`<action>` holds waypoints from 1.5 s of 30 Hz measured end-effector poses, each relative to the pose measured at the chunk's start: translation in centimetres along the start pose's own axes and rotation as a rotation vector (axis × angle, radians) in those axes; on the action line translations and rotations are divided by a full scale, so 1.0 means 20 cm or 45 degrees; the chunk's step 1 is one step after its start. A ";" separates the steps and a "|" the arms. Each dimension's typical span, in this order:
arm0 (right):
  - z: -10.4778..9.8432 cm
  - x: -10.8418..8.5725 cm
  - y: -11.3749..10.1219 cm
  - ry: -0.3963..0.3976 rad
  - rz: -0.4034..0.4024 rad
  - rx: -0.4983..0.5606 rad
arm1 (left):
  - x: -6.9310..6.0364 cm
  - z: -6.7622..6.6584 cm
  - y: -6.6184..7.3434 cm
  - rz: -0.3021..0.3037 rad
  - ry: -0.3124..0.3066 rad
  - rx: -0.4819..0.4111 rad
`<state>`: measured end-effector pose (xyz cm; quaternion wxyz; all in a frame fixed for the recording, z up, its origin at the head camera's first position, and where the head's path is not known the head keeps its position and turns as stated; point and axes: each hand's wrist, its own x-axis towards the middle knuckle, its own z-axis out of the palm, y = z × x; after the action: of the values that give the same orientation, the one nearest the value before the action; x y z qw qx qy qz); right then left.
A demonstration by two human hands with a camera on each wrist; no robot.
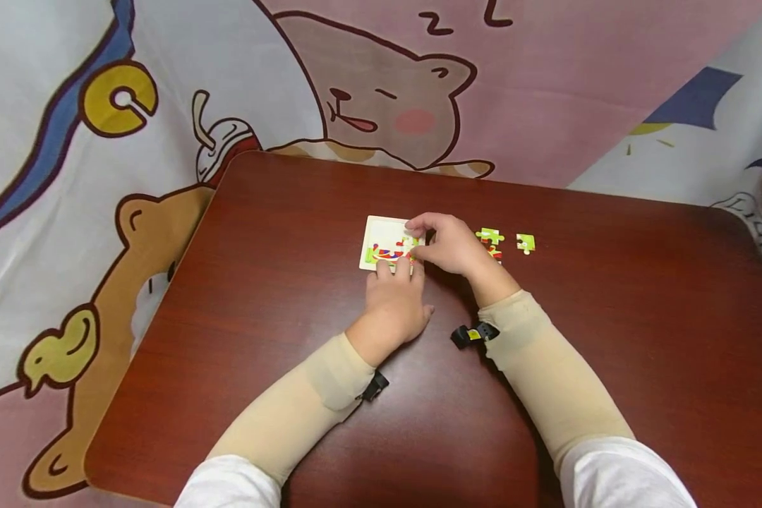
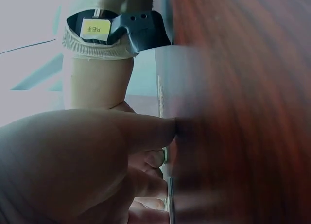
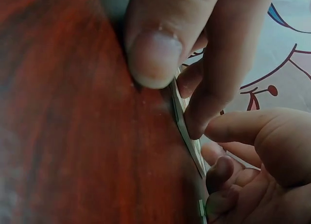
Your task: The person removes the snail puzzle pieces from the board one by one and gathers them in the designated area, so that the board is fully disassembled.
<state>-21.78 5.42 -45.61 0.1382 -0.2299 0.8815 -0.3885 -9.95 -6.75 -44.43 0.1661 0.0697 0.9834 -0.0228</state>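
Note:
A small white-framed jigsaw board (image 1: pixel 369 243) lies on the table, its lower part filled with colourful pieces. My left hand (image 1: pixel 394 303) rests its fingertips on the board's near edge, thumb (image 2: pixel 160 131) apart on the tabletop. From the right, my right hand (image 1: pixel 451 245) reaches over the board, its curved thumb and forefinger on either side of a green-and-red puzzle piece (image 1: pixel 409 242). The fingers partly hide that piece. In the right wrist view the thumb (image 3: pixel 155 59) is in front and the board appears edge-on.
Loose green-and-red puzzle pieces (image 1: pixel 490 235) lie just right of my right hand, partly covered by it. Another green piece (image 1: pixel 525 243) sits farther right. The reddish-brown table (image 1: pixel 279 212) meets a cartoon-printed cloth (image 1: pixel 533 106) behind and at the left.

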 end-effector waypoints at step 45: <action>0.02 -0.01 -0.04 -0.022 -0.013 -0.190 | -0.01 -0.01 0.00 -0.001 0.009 -0.024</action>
<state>-21.26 4.87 -45.26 0.1262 -0.2474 0.9057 -0.3203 -9.84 -6.66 -44.20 0.1631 0.0676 0.9842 -0.0132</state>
